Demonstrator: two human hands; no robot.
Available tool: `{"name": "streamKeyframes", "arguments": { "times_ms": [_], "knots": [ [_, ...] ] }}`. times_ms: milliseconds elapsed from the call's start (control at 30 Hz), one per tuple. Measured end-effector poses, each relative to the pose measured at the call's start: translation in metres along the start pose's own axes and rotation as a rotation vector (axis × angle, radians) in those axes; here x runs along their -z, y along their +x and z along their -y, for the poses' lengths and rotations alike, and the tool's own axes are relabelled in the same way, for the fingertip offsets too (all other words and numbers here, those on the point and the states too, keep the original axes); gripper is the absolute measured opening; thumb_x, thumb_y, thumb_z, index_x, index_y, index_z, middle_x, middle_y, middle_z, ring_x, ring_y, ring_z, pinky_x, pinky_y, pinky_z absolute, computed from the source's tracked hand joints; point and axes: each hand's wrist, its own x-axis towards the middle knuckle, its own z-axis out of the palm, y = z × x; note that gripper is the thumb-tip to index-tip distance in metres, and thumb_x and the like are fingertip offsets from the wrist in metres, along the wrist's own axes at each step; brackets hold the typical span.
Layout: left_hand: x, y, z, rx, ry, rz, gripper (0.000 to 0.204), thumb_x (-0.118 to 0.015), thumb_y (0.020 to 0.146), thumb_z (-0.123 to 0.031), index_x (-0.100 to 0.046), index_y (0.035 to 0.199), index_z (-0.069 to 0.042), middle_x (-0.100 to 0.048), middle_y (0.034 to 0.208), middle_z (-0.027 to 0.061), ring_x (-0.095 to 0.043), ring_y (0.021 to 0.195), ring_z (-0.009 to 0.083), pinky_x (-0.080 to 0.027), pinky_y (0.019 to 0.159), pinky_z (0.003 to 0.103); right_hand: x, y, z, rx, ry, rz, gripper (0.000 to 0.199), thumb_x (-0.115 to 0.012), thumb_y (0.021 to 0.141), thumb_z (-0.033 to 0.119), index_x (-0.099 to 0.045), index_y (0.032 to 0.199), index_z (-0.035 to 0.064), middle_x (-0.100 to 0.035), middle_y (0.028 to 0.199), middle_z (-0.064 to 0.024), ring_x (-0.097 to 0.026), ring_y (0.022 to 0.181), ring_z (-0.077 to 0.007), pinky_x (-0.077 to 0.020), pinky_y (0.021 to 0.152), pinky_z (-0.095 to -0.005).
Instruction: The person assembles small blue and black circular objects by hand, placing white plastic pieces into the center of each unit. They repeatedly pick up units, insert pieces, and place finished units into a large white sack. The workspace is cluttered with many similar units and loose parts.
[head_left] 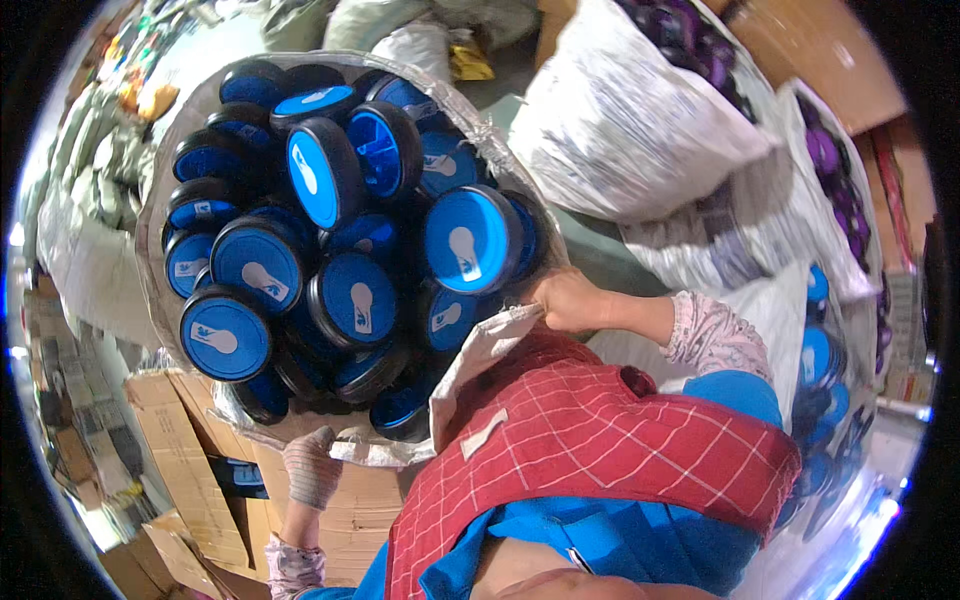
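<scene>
A white woven sack (385, 454) stands in front of me, its mouth wide and full of blue wheels (352, 298) with black tyres. Many of the wheels show a pale keyhole-shaped patch on the hub. At the near left edge of the mouth, my left hand (312, 468), in a striped knit glove, is closed on the sack's rim. My bare right hand (570, 300) grips the rim on the right side, fingers wrapped round the cloth next to a blue wheel (468, 240) lying on top of the pile. The fingertips of both hands are partly hidden.
To the right stand a white sack (630, 125) of purple wheels and another sack (845, 215) with purple wheels. More blue wheels (818, 355) sit at the far right. Cardboard boxes (185, 440) stand below left, and pale bags (90, 180) crowd the left.
</scene>
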Motion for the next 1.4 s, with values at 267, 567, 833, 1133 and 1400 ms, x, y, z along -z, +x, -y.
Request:
{"name": "streamKeyframes", "arguments": {
  "times_ms": [267, 567, 833, 1133, 1400],
  "knots": [
    [0.025, -0.046, 0.001, -0.249, 0.038, 0.100, 0.025, -0.074, 0.074, -0.025, -0.058, 0.070, -0.006, -0.057, 0.067, 0.0219, -0.058, 0.064, 0.0428, -0.043, 0.055, 0.047, -0.007, -0.130, 0.081, -0.021, 0.020, -0.144, 0.025, -0.059, 0.058, 0.001, -0.069, 0.080, 0.0083, -0.064, 0.073, -0.0209, -0.063, 0.073, -0.0421, -0.0475, 0.064, -0.0519],
    [0.078, -0.119, 0.022, -0.527, 0.140, 0.086, 0.014, -0.071, 0.069, -0.018, -0.063, 0.076, -0.009, -0.063, 0.070, 0.0174, -0.064, 0.071, 0.0402, -0.050, 0.060, 0.046, -0.040, -0.267, 0.221, -0.230, -0.069, -0.151, 0.017, -0.060, 0.065, 0.001, -0.068, 0.078, 0.0081, -0.067, 0.075, -0.0197, -0.067, 0.077, -0.0401, -0.0519, 0.071, -0.0516],
    [0.107, -0.068, -0.024, -0.729, 0.226, -0.046, 0.014, -0.067, 0.073, -0.010, -0.064, 0.087, -0.011, -0.063, 0.072, 0.0117, -0.066, 0.068, 0.0333, -0.053, 0.059, 0.044, -0.051, -0.303, 0.215, -0.397, 0.066, -0.274, 0.030, -0.056, 0.068, -0.001, -0.074, 0.091, 0.0098, -0.067, 0.081, -0.0219, -0.067, 0.077, -0.0388, -0.0521, 0.070, -0.0449],
    [0.049, -0.022, 0.025, -0.785, -0.069, -0.727, 0.026, -0.069, 0.074, -0.019, -0.062, 0.098, -0.015, -0.062, 0.099, 0.0077, -0.061, 0.099, 0.0286, -0.047, 0.093, 0.049, -0.096, -0.216, 0.205, -0.867, -0.198, -0.500, 0.040, -0.087, 0.061, 0.021, -0.072, 0.087, -0.0051, -0.070, 0.089, -0.0256, -0.067, 0.083, -0.0400, -0.0499, 0.075, -0.0485],
    [0.059, -0.084, 0.099, -0.579, -0.390, -0.765, 0.041, -0.071, 0.075, -0.021, -0.058, 0.112, -0.011, -0.061, 0.108, 0.0099, -0.059, 0.105, 0.0309, -0.047, 0.092, 0.045, -0.048, -0.219, 0.053, -0.459, -0.269, -0.140, 0.055, -0.082, 0.074, 0.030, -0.067, 0.126, 0.0190, -0.070, 0.083, -0.0202, -0.052, 0.060, -0.0284, -0.0487, 0.064, -0.0444]
  ]
}}
